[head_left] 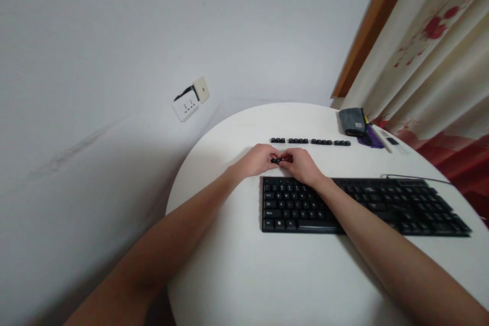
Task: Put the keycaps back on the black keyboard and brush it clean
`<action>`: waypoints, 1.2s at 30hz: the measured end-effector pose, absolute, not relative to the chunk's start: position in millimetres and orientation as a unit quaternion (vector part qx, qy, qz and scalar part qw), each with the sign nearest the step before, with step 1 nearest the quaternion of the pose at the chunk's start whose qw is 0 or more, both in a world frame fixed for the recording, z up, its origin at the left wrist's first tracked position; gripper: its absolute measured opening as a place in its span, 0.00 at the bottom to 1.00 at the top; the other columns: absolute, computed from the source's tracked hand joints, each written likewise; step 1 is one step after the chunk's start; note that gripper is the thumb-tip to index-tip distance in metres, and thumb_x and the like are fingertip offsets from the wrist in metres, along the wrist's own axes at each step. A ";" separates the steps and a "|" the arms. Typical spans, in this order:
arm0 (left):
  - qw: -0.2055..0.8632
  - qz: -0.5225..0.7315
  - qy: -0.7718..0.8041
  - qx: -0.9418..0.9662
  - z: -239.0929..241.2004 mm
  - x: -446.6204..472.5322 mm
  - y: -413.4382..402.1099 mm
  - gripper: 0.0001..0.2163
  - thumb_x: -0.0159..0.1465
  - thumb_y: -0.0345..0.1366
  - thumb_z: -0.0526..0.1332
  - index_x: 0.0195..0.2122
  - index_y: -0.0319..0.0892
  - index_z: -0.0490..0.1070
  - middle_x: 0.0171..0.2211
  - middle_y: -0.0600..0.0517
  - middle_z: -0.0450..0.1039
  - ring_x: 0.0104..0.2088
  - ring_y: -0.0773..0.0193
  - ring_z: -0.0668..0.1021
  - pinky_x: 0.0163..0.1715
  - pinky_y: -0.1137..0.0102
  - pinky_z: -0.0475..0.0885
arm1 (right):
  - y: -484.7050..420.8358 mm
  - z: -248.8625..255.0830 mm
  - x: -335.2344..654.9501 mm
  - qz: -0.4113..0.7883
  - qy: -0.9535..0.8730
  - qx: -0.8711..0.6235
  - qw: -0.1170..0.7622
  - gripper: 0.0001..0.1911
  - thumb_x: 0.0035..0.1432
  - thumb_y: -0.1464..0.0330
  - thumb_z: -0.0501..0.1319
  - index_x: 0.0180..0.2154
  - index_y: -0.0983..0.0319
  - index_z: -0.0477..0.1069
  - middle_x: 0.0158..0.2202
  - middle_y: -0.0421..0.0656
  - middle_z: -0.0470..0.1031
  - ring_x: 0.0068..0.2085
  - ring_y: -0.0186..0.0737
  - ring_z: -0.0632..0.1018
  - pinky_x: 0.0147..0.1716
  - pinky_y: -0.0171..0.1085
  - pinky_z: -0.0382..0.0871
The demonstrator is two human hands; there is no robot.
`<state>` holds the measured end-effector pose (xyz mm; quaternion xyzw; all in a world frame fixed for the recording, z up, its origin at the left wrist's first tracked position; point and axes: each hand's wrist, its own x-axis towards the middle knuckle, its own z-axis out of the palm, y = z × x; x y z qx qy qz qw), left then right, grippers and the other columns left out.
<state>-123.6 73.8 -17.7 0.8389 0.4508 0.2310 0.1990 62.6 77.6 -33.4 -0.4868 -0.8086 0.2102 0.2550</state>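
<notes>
My left hand (260, 159) and my right hand (300, 164) meet just above the upper left part of a black keyboard (300, 205). Small black keycaps (275, 161) sit between their fingertips, with the fingers of both hands closed on them. How many there are is hard to make out. Beyond the hands, more black keycaps (298, 140) stand in a line of short groups on the white table (229, 244). My right wrist and forearm pass over the keyboard and hide part of its keys.
A grey pouch (352, 121) lies at the table's far right, beside a purple cloth (372, 138) and a pale stick-like item (382, 138). The keyboard's cable (416, 177) runs off to the right. A wall with a socket (186, 106) borders the left; a curtain (428, 66) hangs at right.
</notes>
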 end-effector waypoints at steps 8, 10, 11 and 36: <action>0.265 0.233 0.451 0.820 -14.0 -129.6 76.0 0.06 0.57 0.32 0.66 0.36 0.39 0.78 0.32 0.50 0.80 0.33 0.64 0.80 0.36 0.71 0.74 | 72.7 -27.3 60.5 0.197 -0.825 -0.475 0.234 0.06 0.56 0.69 0.64 0.37 0.62 0.77 0.32 0.44 0.78 0.33 0.37 0.75 0.34 0.34 0.63; 0.266 0.230 0.453 0.819 -13.1 -129.0 76.3 0.06 0.58 0.32 0.66 0.37 0.38 0.78 0.33 0.50 0.80 0.34 0.64 0.80 0.37 0.71 0.74 | 72.1 -26.9 60.4 0.189 -0.827 -0.473 0.237 0.07 0.56 0.69 0.64 0.39 0.62 0.76 0.34 0.44 0.78 0.34 0.37 0.75 0.35 0.34 0.63; 0.265 0.229 0.453 0.820 -12.9 -128.5 76.2 0.07 0.57 0.31 0.65 0.37 0.38 0.78 0.33 0.49 0.80 0.34 0.64 0.80 0.38 0.71 0.74 | 72.1 -27.1 60.4 0.183 -0.829 -0.471 0.239 0.08 0.56 0.69 0.64 0.39 0.62 0.76 0.34 0.44 0.78 0.35 0.37 0.74 0.36 0.35 0.63; 0.255 0.223 0.487 0.805 -15.8 -126.6 75.2 0.08 0.54 0.26 0.64 0.35 0.40 0.78 0.29 0.53 0.79 0.31 0.65 0.79 0.35 0.72 0.73 | 74.8 -29.6 59.1 0.127 -0.857 -0.457 0.202 0.09 0.59 0.68 0.61 0.39 0.62 0.79 0.34 0.45 0.74 0.36 0.40 0.73 0.37 0.36 0.62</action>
